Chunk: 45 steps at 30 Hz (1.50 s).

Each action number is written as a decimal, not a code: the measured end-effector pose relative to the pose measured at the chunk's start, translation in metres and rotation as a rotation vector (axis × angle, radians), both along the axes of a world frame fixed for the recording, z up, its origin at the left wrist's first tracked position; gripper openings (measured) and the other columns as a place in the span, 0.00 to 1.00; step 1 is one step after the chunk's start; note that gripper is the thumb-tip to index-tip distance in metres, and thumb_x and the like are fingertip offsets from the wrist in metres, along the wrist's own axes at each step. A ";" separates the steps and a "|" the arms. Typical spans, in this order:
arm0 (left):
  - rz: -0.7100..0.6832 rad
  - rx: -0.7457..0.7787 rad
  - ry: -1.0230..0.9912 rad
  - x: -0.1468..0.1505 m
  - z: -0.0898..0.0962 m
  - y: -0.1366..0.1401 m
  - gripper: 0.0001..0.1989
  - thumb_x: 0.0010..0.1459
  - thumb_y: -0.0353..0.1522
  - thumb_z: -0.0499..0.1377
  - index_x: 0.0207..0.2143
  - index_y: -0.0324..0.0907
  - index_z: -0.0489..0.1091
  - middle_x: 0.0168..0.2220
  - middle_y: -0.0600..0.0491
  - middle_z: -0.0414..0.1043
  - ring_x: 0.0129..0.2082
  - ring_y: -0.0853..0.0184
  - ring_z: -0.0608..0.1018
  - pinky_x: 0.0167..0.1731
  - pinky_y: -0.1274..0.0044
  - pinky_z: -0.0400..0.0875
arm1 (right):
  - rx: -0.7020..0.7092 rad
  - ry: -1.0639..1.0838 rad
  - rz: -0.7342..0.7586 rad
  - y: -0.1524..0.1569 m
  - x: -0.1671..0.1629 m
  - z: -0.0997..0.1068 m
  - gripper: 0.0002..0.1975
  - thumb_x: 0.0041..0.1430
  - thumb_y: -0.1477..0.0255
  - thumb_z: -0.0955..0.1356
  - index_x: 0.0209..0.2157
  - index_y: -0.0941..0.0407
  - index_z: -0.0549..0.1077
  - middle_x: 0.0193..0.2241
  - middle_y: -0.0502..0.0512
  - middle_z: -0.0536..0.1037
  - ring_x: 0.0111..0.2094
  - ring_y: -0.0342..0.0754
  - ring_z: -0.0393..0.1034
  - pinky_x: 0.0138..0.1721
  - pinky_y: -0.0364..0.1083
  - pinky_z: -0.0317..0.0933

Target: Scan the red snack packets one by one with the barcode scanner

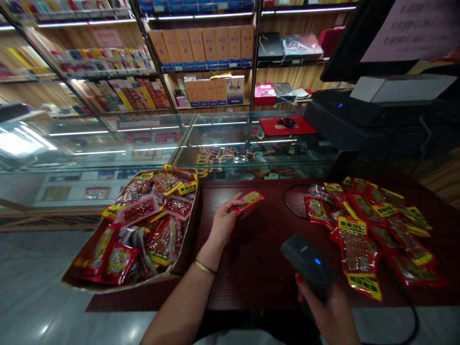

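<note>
My left hand (224, 215) is closed on one end of a small red and yellow snack packet (250, 201), held over the dark red counter (258, 268). In my right hand (327, 304) is a black barcode scanner (305, 261) with a lit blue light, its head angled up and left toward the middle of the counter. To the left, an open cardboard box (172, 275) is filled with many snack packets. Right of the scanner lies a loose pile of similar packets (354, 244), some red, some with yellow labels and clear fronts.
A glass display case (154, 143) runs behind the counter. On it are a red mouse pad (302, 125) with a mouse (286, 121). A monitor (345, 43) and dark machine (359, 124) stand at right. A black cable (287, 203) curves across the counter. Stocked shelves (212, 69) line the back.
</note>
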State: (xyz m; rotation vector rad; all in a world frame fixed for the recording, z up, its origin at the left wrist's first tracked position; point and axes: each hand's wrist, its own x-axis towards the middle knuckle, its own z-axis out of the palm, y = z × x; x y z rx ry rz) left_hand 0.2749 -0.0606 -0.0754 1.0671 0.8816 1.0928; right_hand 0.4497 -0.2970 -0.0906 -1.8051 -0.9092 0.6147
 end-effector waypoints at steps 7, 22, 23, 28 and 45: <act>-0.028 -0.031 0.194 0.001 -0.007 0.002 0.19 0.51 0.29 0.57 0.42 0.42 0.84 0.41 0.50 0.84 0.38 0.61 0.82 0.39 0.74 0.76 | -0.024 -0.028 0.092 0.007 0.008 -0.016 0.26 0.57 0.44 0.72 0.23 0.54 0.77 0.19 0.54 0.80 0.22 0.51 0.77 0.25 0.43 0.70; 0.066 -0.264 0.005 0.009 -0.011 -0.001 0.17 0.43 0.36 0.72 0.34 0.38 0.74 0.27 0.54 0.78 0.23 0.70 0.77 0.24 0.81 0.69 | -0.017 -0.012 0.080 0.006 0.002 -0.010 0.26 0.56 0.44 0.72 0.25 0.54 0.79 0.19 0.54 0.79 0.21 0.50 0.76 0.23 0.42 0.69; 0.074 -0.257 0.007 0.009 -0.010 -0.002 0.17 0.43 0.36 0.72 0.34 0.39 0.73 0.27 0.54 0.79 0.23 0.70 0.77 0.24 0.81 0.69 | -0.019 -0.012 0.083 0.006 0.002 -0.009 0.26 0.56 0.44 0.72 0.26 0.54 0.79 0.19 0.54 0.80 0.21 0.50 0.76 0.23 0.42 0.69; 0.087 -0.284 -0.073 0.010 -0.007 -0.001 0.20 0.44 0.31 0.71 0.40 0.40 0.71 0.36 0.50 0.81 0.31 0.67 0.82 0.29 0.79 0.75 | -0.015 -0.051 0.110 0.007 0.001 -0.007 0.25 0.58 0.46 0.72 0.23 0.53 0.76 0.19 0.53 0.79 0.21 0.49 0.75 0.25 0.42 0.69; 0.070 -0.340 -0.078 0.015 -0.006 -0.003 0.13 0.47 0.32 0.69 0.36 0.39 0.75 0.38 0.48 0.80 0.38 0.61 0.82 0.42 0.62 0.81 | -0.045 -0.091 0.089 0.011 -0.007 0.014 0.28 0.58 0.42 0.70 0.20 0.51 0.72 0.19 0.53 0.78 0.22 0.50 0.74 0.27 0.45 0.67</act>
